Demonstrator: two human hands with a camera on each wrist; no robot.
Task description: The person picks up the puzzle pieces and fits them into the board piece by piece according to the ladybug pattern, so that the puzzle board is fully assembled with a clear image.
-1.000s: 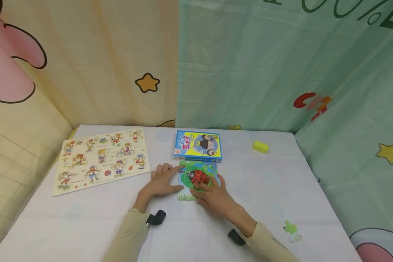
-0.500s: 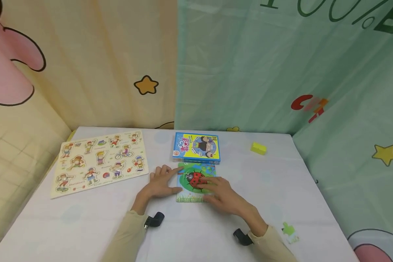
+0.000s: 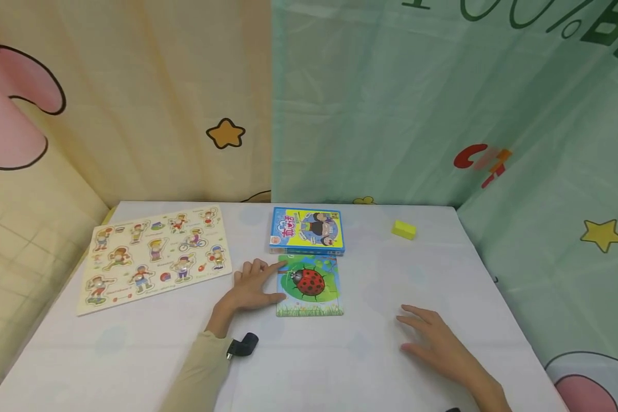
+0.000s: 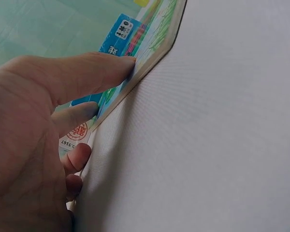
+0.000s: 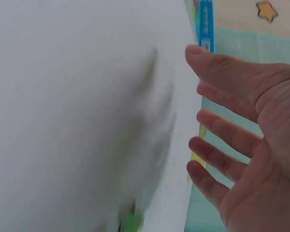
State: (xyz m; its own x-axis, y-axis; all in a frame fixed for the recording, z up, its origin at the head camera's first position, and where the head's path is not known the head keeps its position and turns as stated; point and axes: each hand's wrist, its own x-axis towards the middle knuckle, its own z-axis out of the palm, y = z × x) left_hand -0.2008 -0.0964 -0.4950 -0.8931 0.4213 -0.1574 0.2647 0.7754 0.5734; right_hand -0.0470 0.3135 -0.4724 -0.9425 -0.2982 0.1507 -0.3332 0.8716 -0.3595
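Note:
A square ladybug jigsaw puzzle (image 3: 309,284) lies on the table in front of the person. My left hand (image 3: 249,286) rests at its left side, thumb and index finger stretched onto the edge; the left wrist view shows the thumb (image 4: 111,70) against the rim of the puzzle (image 4: 157,43). To the right, my right hand (image 3: 435,340) hovers over the tablecloth with fingers spread and nothing in it. Low in the right wrist view shows a blurred green puzzle piece (image 5: 131,220); in the head view the right forearm hides its place.
Touching or close behind the puzzle lies a blue and yellow card box (image 3: 307,230). A wooden peg board with sports figures (image 3: 157,257) is at the left. Toward the back right sits a yellow block (image 3: 404,230). Curtains (image 3: 360,114) hang behind the table.
My right hand has lifted off the puzzle and moved right, toward the side where the loose green piece lay. My left hand has stayed at the puzzle's left edge.

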